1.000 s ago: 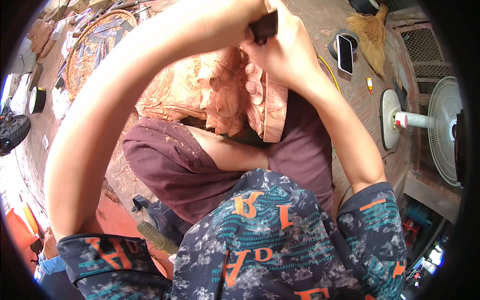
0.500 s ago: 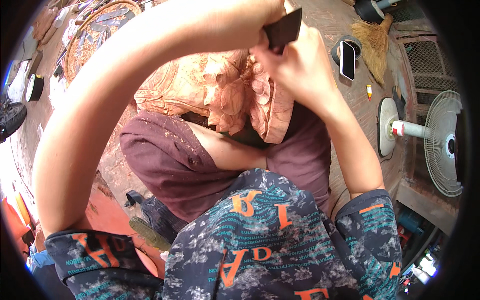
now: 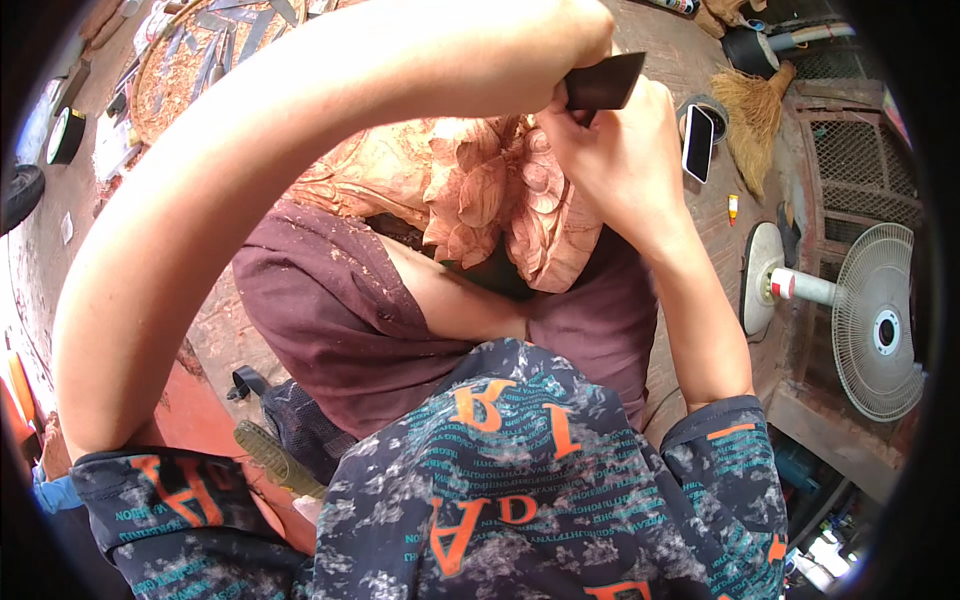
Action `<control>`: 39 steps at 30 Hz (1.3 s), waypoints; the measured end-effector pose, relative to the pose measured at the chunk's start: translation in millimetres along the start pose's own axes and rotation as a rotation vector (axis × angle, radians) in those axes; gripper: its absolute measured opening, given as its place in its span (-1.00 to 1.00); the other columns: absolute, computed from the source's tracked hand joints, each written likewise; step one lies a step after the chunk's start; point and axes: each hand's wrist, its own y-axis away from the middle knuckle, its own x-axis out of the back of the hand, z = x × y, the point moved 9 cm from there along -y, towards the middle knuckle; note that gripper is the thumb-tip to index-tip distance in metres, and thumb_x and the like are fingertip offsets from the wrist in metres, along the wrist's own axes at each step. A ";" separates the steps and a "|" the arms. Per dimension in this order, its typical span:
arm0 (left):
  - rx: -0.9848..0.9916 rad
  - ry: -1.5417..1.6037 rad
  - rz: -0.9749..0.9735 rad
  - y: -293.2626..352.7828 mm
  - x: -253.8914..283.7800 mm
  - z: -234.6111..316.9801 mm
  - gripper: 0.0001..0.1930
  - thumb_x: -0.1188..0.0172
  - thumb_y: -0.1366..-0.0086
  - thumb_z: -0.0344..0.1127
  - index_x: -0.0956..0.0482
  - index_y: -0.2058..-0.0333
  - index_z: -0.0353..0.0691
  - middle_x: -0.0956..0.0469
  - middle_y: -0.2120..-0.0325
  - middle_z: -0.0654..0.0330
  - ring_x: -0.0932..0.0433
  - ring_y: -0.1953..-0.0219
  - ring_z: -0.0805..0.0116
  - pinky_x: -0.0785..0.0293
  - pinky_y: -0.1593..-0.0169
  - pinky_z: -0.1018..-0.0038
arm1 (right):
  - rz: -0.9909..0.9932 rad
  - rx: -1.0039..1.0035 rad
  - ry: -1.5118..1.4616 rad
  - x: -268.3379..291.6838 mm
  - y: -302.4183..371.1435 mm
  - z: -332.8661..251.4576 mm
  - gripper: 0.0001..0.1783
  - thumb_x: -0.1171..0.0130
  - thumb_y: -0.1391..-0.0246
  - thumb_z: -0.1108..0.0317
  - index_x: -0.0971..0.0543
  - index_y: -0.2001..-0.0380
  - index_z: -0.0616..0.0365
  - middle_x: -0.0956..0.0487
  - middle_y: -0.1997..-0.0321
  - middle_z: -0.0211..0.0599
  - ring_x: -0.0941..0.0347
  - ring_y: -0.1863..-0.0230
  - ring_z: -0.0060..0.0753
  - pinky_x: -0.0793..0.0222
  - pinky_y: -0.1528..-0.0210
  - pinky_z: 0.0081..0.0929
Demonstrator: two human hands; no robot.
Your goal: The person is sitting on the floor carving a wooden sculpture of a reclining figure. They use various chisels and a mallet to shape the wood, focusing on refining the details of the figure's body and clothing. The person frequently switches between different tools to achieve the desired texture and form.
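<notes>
A reddish wood carving [image 3: 465, 195] with scrolls and layered petals rests against my crossed legs, wood shavings scattered on it. Over its far right part, my left hand [image 3: 572, 55] is closed around a dark, flat wood chisel [image 3: 606, 82], whose broad end sticks out to the right. My right hand [image 3: 630, 160] is closed at the same chisel from the right, thumb and fingers bent against it just above the carving. The chisel's other end is hidden by my hands.
A round woven tray [image 3: 160, 95] with shavings and several flat chisels lies far left. On the right are a phone [image 3: 698, 145] leaning on a round dark object, a straw broom [image 3: 750, 115], a small yellow bottle [image 3: 733, 207] and a standing fan [image 3: 880, 320]. A sandal [image 3: 275, 455] lies lower left.
Both hands and the chisel have shifted slightly right and down in the picture. The carving's right part shows a more rounded face than before. The whole view has also shifted a little.
</notes>
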 end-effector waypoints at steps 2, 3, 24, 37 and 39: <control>0.026 0.027 0.036 1.3 4.8 -2.3 -0.85 -0.13 -0.04 -0.56 -0.65 0.41 -0.44 -0.61 0.46 -0.23 -0.68 0.34 -0.08 -0.58 0.28 0.18 | -0.036 -0.038 -0.014 -2.7 -0.7 2.6 -0.74 -0.31 -0.05 0.39 -0.53 0.63 0.26 -0.49 0.75 -0.23 -0.50 0.70 -0.19 -0.35 0.59 -0.34; 0.072 0.025 0.023 -0.1 4.8 -6.8 -0.86 -0.15 -0.04 -0.56 -0.64 0.41 -0.44 -0.61 0.46 -0.22 -0.68 0.34 -0.07 -0.58 0.28 0.18 | -0.055 -0.114 0.015 -5.5 -0.8 10.4 -0.73 -0.30 -0.06 0.37 -0.53 0.63 0.26 -0.50 0.75 -0.23 -0.50 0.70 -0.19 -0.35 0.59 -0.35; -0.067 0.095 0.116 9.9 14.0 5.5 -0.83 -0.11 -0.10 -0.53 -0.66 0.35 -0.39 -0.62 0.44 -0.22 -0.68 0.32 -0.08 -0.58 0.27 0.18 | 0.016 -0.013 0.087 0.4 8.1 0.0 -0.71 -0.37 -0.01 0.31 -0.56 0.63 0.25 -0.53 0.72 -0.23 -0.52 0.69 -0.14 -0.38 0.59 -0.31; -0.073 0.085 0.100 1.3 3.1 0.7 -0.85 -0.12 -0.08 -0.53 -0.67 0.42 -0.38 -0.61 0.51 -0.19 -0.66 0.43 -0.04 -0.55 0.35 0.19 | -0.112 -0.211 -0.022 -7.0 6.1 7.6 -0.67 -0.43 0.10 0.40 -0.49 0.39 0.35 -0.51 0.30 0.21 -0.51 0.26 0.22 -0.42 0.21 -0.04; -0.097 0.115 0.110 4.2 4.7 2.2 -0.84 -0.12 -0.08 -0.52 -0.67 0.40 -0.38 -0.62 0.49 -0.19 -0.67 0.42 -0.04 -0.55 0.34 0.19 | -0.085 -0.178 0.004 -4.9 2.1 3.5 -0.71 -0.42 0.05 0.36 -0.52 0.46 0.33 -0.53 0.43 0.07 -0.52 0.39 0.11 -0.41 0.33 -0.14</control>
